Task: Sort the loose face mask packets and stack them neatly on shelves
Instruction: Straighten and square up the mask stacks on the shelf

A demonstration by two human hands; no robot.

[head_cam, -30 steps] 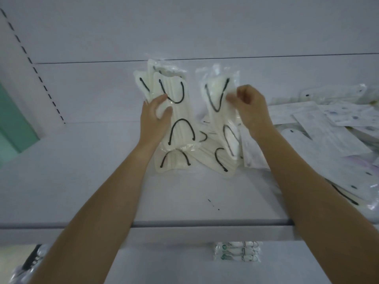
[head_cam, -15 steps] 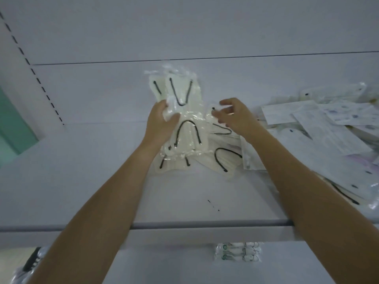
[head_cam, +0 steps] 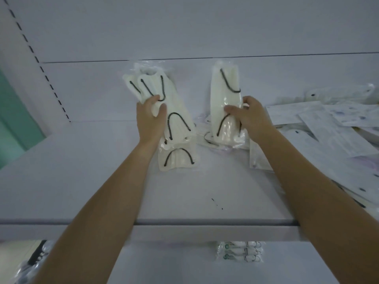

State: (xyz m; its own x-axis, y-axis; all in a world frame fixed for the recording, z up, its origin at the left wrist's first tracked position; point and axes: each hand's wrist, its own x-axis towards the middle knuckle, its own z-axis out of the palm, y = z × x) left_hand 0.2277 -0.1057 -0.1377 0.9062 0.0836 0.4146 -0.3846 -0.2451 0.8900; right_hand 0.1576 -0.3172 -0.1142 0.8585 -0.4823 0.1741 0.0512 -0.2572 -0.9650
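Note:
My left hand (head_cam: 150, 116) grips a bundle of cream mask packets with black ear loops (head_cam: 164, 111), held upright above the white shelf (head_cam: 102, 181). One more cream packet (head_cam: 178, 159) lies flat on the shelf just below that bundle. My right hand (head_cam: 249, 115) holds a single cream packet (head_cam: 225, 93) upright, a hand's width to the right of the bundle. Under it a few cream packets (head_cam: 207, 138) lie loose on the shelf.
A loose heap of white and pale printed mask packets (head_cam: 328, 140) spreads across the shelf's right side. The shelf's front lip (head_cam: 184, 224) runs across below my forearms. Packets with green labels (head_cam: 240, 252) sit on the lower shelf. A perforated upright (head_cam: 39, 62) stands at the left.
My right hand has picked a single cream packet off the shelf pile and raised it upright. The bundle in my left hand has tilted slightly left and stays raised.

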